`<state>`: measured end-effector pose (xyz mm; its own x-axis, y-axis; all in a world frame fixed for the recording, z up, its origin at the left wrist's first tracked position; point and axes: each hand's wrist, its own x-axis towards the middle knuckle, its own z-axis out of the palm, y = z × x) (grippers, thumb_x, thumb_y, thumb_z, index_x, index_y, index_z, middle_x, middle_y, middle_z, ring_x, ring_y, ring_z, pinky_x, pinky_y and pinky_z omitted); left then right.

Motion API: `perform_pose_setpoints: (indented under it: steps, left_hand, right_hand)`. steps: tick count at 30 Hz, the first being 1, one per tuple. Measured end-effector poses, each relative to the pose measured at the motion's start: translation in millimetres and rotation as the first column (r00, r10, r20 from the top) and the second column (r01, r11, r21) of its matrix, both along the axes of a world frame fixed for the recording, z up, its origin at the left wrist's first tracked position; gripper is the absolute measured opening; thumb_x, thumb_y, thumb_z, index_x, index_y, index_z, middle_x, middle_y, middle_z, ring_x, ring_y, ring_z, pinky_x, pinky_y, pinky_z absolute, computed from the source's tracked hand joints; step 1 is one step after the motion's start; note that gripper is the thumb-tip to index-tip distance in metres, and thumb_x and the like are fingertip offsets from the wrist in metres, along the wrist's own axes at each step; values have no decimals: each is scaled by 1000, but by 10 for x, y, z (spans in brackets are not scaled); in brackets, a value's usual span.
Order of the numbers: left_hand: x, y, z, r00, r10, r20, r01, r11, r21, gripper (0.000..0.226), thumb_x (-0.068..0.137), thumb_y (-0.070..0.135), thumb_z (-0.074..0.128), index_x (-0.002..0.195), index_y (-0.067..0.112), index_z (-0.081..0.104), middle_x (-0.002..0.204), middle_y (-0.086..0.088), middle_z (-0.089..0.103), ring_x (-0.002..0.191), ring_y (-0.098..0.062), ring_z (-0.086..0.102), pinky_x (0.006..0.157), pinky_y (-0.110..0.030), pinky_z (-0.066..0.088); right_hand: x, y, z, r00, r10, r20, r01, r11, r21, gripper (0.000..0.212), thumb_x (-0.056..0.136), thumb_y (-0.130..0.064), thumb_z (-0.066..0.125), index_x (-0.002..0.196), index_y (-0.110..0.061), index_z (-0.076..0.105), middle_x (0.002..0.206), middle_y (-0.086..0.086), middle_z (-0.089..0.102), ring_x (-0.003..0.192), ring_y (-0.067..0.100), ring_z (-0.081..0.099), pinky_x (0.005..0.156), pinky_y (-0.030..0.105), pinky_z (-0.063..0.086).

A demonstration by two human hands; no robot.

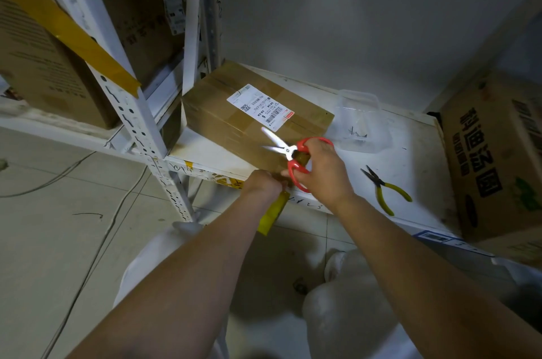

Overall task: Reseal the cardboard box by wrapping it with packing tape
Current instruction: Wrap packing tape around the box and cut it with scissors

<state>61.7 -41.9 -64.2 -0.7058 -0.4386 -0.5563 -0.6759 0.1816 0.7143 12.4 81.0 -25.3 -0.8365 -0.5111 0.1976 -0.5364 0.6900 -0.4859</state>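
A brown cardboard box (231,115) with a white shipping label lies on the white shelf (410,159), with tape bands across its top. My right hand (322,173) grips red-handled scissors (290,153) with the blades open, just in front of the box's near corner. My left hand (262,184) pinches a strip of yellowish packing tape (274,212) that hangs down past the shelf edge. The two hands nearly touch.
Yellow-handled pliers (384,188) lie on the shelf to the right. A clear plastic tub (362,124) with small screws stands behind them. A large printed carton (492,159) stands at the far right. White rack posts (140,129) and more cartons stand to the left. Tiled floor lies below.
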Motion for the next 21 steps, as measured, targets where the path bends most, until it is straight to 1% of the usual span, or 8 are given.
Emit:
perform_pose_setpoints:
  steps: [3,5,7,9,11,13,17,21]
  left_hand:
    - [9,-17,7,1000,-5,-24,5,1000,4,34,84,26,69,108,2,67,113,-19,67,108,-34,63,94,-40,51]
    - [7,-29,12,999,-17,-34,18,999,43,35,85,22,68,112,0,66,117,-19,66,111,-33,62,97,-42,50]
    - [13,-29,28,999,-19,-33,21,998,52,36,85,21,68,114,0,65,118,-19,66,112,-33,62,98,-43,50]
    - [6,-15,19,999,-14,-39,16,999,46,36,85,22,68,114,1,65,118,-17,66,112,-32,62,98,-41,49]
    - [7,-10,20,999,4,-36,-3,1000,24,35,86,25,68,113,2,66,116,-15,67,111,-30,62,99,-40,48]
    - [12,-10,17,999,12,-36,-10,999,48,33,85,22,69,111,2,66,116,-16,67,110,-31,62,100,-41,48]
    - [10,-40,29,999,31,-34,-27,995,100,35,83,17,72,112,-2,65,118,-18,66,113,-31,61,103,-40,46]
    - [-10,-69,31,1000,11,-20,-7,989,147,35,84,11,70,116,-3,63,121,-18,64,116,-31,60,89,-29,47]
  right_hand:
    - [22,161,133,970,-72,230,138,948,-287,38,77,-46,74,99,-21,56,92,-8,62,87,8,58,80,23,49]
    - [54,319,175,954,-74,289,170,932,-321,30,77,-45,73,87,-22,57,75,-8,58,70,5,54,69,18,46]
    - [54,485,134,936,-33,352,123,963,-239,24,78,-42,74,79,-24,59,69,-2,60,64,13,58,65,23,50]
    - [30,641,34,887,19,462,13,998,-67,25,78,-40,75,79,-17,63,69,3,65,66,19,66,65,25,54]
    - [25,761,-39,761,60,645,-111,993,39,25,79,-37,76,79,-14,64,63,-4,65,62,12,66,59,18,50]
    - [49,850,-92,645,66,761,-216,971,99,25,83,-40,71,84,-16,64,63,-7,65,63,11,66,63,19,50]
    - [47,876,-110,573,21,819,-267,950,163,43,93,-45,54,106,-4,56,80,3,52,70,12,52,63,15,46]
    - [-7,803,-70,559,6,829,-323,923,210,36,92,-51,52,100,-16,55,86,4,50,76,13,49,70,17,45]
